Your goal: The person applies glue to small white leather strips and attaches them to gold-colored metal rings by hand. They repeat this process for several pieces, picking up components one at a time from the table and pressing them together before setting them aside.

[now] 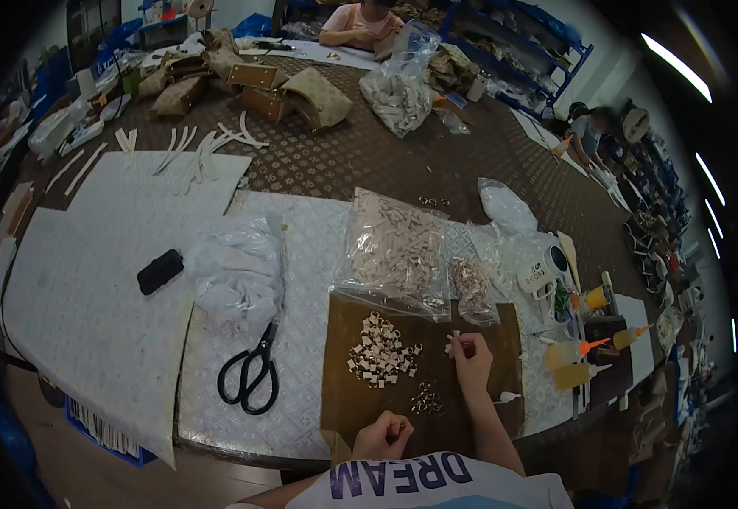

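Note:
On a brown mat point(339, 339) lies a pile of small pale pieces with metal rings point(382, 349). A smaller heap of metal rings point(427, 399) sits below it. My right hand point(472, 355) pinches a small pale piece point(451, 341) at the mat's upper right. My left hand point(384, 435) is closed near the mat's front edge; what its fingers hold, if anything, is too small to make out. Behind the mat lie a large clear bag of pale pieces point(394, 246) and a smaller bag of pieces point(472, 284).
Black scissors point(250, 373), a white plastic bundle point(235, 267) and a black object point(160, 271) lie leftward. Glue bottles point(568, 352) and a mug point(539, 276) stand right. Handbags point(314, 95) lie across the table, where a person point(365, 25) sits.

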`<state>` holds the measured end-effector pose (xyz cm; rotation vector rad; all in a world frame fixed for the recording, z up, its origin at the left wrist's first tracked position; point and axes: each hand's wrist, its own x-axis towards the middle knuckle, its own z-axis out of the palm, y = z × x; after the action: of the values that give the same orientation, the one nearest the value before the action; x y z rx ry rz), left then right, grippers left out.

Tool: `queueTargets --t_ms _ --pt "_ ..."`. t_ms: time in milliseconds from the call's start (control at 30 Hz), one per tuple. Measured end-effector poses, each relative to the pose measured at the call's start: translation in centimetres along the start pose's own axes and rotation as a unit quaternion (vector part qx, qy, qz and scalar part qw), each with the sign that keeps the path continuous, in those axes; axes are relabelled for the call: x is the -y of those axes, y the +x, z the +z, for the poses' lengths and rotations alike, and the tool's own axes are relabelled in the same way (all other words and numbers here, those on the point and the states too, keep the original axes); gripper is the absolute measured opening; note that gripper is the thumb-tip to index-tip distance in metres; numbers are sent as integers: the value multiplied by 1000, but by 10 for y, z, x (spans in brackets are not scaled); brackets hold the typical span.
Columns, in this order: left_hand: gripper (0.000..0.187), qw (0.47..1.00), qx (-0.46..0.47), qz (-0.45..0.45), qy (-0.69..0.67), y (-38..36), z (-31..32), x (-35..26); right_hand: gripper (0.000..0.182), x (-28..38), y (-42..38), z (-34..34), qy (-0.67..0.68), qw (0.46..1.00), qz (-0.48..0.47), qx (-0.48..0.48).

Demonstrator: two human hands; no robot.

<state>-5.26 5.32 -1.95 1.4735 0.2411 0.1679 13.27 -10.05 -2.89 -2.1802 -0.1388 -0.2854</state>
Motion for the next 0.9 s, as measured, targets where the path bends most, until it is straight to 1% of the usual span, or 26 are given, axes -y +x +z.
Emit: queueTargets --t_ms 33,100,133,233,267,367,433,533,567,667,767,900 --pt "30 1000 -3 11 -7 0 1 2 14 -1 -4 0 41 999 19 -18" --pt "30 999 15 -37 -11 2 -4 -9 12 2 -21 -8 108 992 54 -23" --pt "34 998 30 -47 -27 3 -5 -8 12 3 -30 -12 145 986 72 -30" --pt "35 998 36 -43 -8 4 -7 -10 12 -3 -66 -29 118 991 16 -52" --pt "35 998 40 -49 -8 6 -8 -12 11 -11 -77 -36 91 994 -10 -68" --pt "35 997 53 -62 -9 3 -7 -15 10 -19 -101 -53 72 994 44 -63" --pt "35 997 57 -47 -4 3 -5 -12 7 -22 -103 -53 56 996 22 -63" --pt "27 999 32 11 -24 1 0 -8 3 -14 -97 -47 68 995 -17 -69" --pt "30 999 44 14 -2 0 0 -6 4 -11 -95 -47 74 994 -30 -70" --pt "32 993 64 94 -13 1 0 0 9 -10 -101 -52 108 992 -7 -61" --pt "32 989 80 123 -30 2 -1 9 13 -9 -105 -53 101 991 -55 -64" --pt "33 987 69 143 -13 1 -1 15 14 -11 -109 -55 138 986 -60 -68"
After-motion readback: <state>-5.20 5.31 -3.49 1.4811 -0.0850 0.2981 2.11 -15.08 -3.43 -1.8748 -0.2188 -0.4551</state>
